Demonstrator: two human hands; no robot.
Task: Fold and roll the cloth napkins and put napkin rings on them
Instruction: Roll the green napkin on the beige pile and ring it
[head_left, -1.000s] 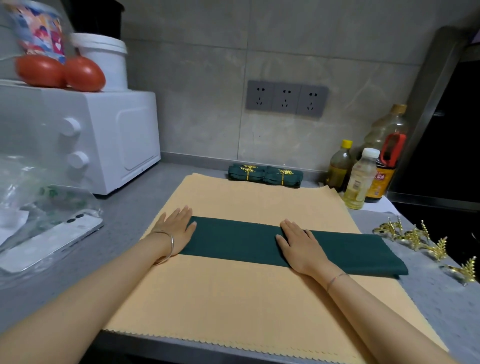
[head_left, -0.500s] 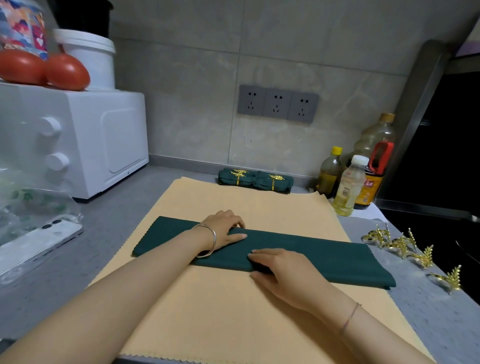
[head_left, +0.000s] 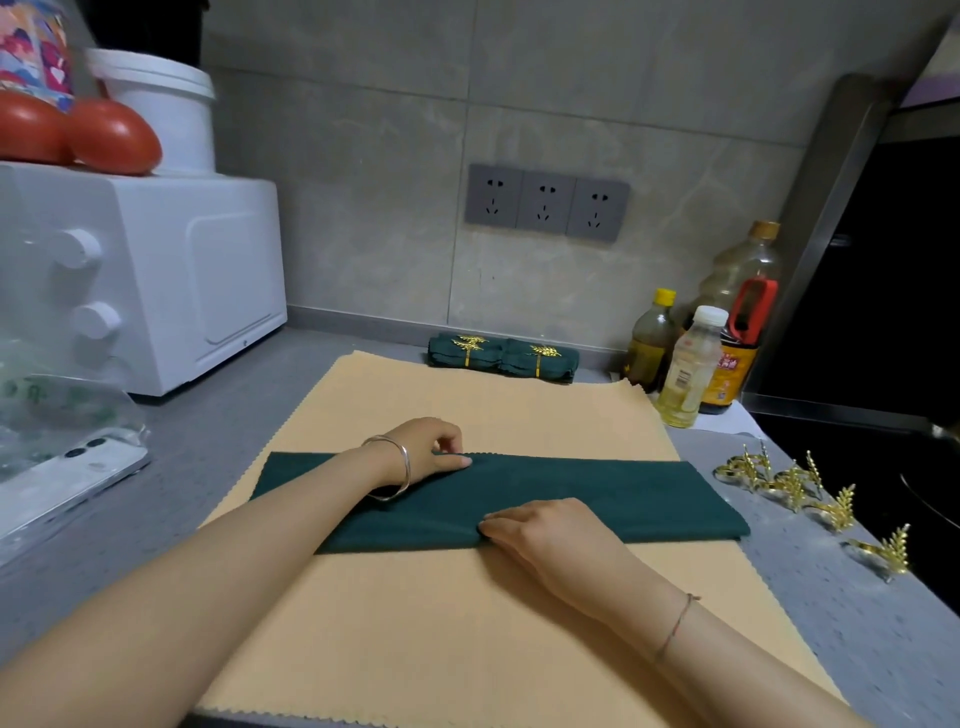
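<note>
A dark green cloth napkin, already folded into a long narrow strip, is laid crosswise on the tan scallop-edged cloth mat, roughly across the mat's middle, with its right end reaching just past the mat's right edge. The strip's far long edge is pinched by the left hand between thumb and forefinger, the other fingers being curled in above the cloth. The near long edge is met by the fingertips of the right hand, and a small pucker is raised in the cloth there; whether that edge is gripped or only pressed cannot be told. The folding step is judged to be in hand, or at its very end: the strip is being narrowed or squared before rolling. What is called for next, it is judged, is that the two long edges be brought level and flattened, and that the strip then be rolled tightly from one end, so that a ring can be slipped over it. Two rolled green napkins, each banded with a gold ring, are lined up at the mat's far edge. Several gold leaf-shaped metal napkin rings are scattered just off the mat's right edge. Three plastic bottles are stood beyond the mat's far right corner, and a white countertop oven is placed off its far left corner.
</note>
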